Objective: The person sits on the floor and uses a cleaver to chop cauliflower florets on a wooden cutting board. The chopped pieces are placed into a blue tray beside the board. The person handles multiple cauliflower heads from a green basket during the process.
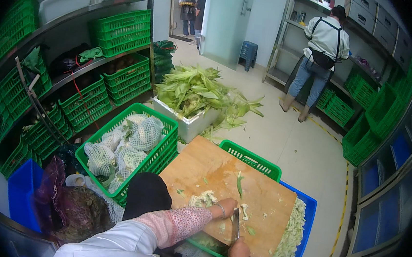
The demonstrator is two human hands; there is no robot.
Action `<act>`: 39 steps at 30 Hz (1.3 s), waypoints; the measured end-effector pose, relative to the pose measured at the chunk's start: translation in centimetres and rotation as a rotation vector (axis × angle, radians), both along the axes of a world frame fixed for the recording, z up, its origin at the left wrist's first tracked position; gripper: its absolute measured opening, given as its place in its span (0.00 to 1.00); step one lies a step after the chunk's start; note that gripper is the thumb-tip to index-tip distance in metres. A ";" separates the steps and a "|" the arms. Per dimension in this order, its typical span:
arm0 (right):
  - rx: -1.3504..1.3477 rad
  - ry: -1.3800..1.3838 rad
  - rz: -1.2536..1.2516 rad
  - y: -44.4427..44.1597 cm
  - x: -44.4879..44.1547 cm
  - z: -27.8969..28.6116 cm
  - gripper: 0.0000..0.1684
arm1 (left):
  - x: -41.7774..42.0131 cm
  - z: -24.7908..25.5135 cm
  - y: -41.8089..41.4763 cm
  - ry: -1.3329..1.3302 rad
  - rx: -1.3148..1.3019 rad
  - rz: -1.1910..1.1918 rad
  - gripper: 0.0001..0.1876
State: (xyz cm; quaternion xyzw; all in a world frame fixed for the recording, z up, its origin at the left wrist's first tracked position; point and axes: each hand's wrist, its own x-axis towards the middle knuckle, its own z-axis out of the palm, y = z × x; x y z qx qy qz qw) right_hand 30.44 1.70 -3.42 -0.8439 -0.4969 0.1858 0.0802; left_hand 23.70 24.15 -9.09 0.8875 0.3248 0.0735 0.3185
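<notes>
My right hand (239, 255) is closed round the handle of a knife (236, 224), its blade pointing away over a wooden cutting board (264, 214). Close to the blade's tip is my left hand (226, 207), its fingers bent over a small piece on the board that they mostly hide. Cauliflower florets (203, 198) lie by my left wrist. A small cauliflower piece (244, 211) lies right of the blade, and a green leaf (240, 185) beyond it. Cut cauliflower pieces fill a blue tub (308, 225) under the board's right edge.
A green crate (173, 129) of net-wrapped cauliflowers stands left of the board. Behind it, corn husks (194, 90) heap over a white foam box (198, 127). Shelves with green crates (122, 33) line the left. A person (325, 47) stands at the right shelves; others are at the doorway.
</notes>
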 end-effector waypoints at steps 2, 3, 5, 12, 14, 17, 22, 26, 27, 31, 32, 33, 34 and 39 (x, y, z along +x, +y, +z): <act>0.061 0.058 0.019 -0.6 0.5 0.1 0.13 | -0.3 0.2 0.5 -0.009 -0.054 -0.034 0.20; 0.167 0.296 -0.019 0.0 0.6 -0.1 0.12 | -0.4 0.4 0.8 0.020 -0.141 -0.066 0.23; 0.080 0.885 -0.268 -1.2 1.7 0.7 0.10 | -1.2 0.9 1.5 -0.026 -0.402 -0.058 0.23; 0.207 1.032 -0.590 -5.3 0.6 3.2 0.13 | -3.2 3.0 3.6 -0.139 -0.312 -0.141 0.18; 0.225 0.984 -0.582 -6.0 1.1 3.9 0.13 | -2.1 3.8 3.0 -0.006 -0.252 -0.124 0.24; 0.251 0.943 -0.586 -6.7 2.1 4.2 0.12 | -0.1 4.6 0.6 -0.114 0.058 -0.119 0.33; 0.284 0.885 -0.562 -7.1 3.2 3.8 0.13 | 3.1 4.2 -2.3 0.153 0.192 -0.272 0.33; 0.248 0.825 -0.568 -7.4 3.5 3.2 0.12 | 3.5 3.5 -0.8 0.082 -0.015 -0.224 0.27; 0.257 0.830 -0.581 -7.5 3.5 3.1 0.12 | 3.3 3.8 0.0 0.045 -0.137 -0.194 0.24; 0.306 0.862 -0.634 -7.6 3.9 2.4 0.11 | 3.1 6.4 2.9 0.058 -0.941 0.061 0.18; 0.311 0.866 -0.628 -7.5 4.0 2.2 0.11 | 3.0 7.1 3.3 0.027 -1.008 0.034 0.13; 0.317 0.870 -0.625 -7.4 4.2 2.0 0.11 | 3.0 7.8 3.5 0.008 -1.063 0.035 0.13; 0.317 0.878 -0.642 -7.3 4.3 1.9 0.12 | 3.1 8.3 3.7 -0.021 -1.131 0.031 0.12; 0.327 0.854 -0.631 -6.6 4.4 1.7 0.12 | 6.9 9.7 3.3 -0.094 -1.264 -0.162 0.11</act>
